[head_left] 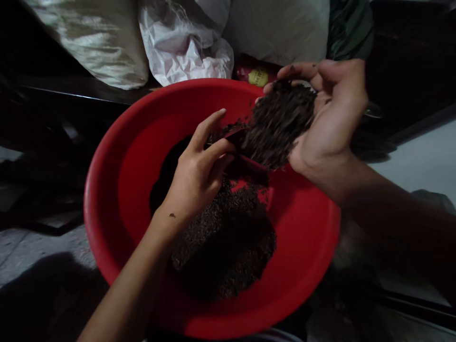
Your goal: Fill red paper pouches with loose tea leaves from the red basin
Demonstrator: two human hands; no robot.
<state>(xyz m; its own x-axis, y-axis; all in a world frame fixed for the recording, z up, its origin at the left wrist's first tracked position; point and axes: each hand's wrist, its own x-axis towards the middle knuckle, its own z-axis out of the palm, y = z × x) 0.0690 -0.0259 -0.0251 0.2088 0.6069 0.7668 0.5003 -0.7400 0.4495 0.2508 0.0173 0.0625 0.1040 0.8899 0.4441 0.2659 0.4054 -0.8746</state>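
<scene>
A large red plastic basin (pixel 117 156) fills the middle of the view, with a heap of dark, fine dried bits (pixel 228 242) at its bottom. My right hand (pixel 331 114) is cupped palm-up over the basin's far right rim, with a pile of the same dark bits (pixel 278 123) resting in it. My left hand (pixel 199 166) reaches over the basin beside that pile. Its fingers are pinched together at the pile's lower edge, the index finger raised. What they pinch is too small to name.
Behind the basin lie a white crumpled plastic bag (pixel 181 47), a pale sack (pixel 92 42) at the left and another pale sack (pixel 281 28) at the right. A red packet with a yellow label (pixel 258 76) peeks over the rim. Grey floor surrounds the basin.
</scene>
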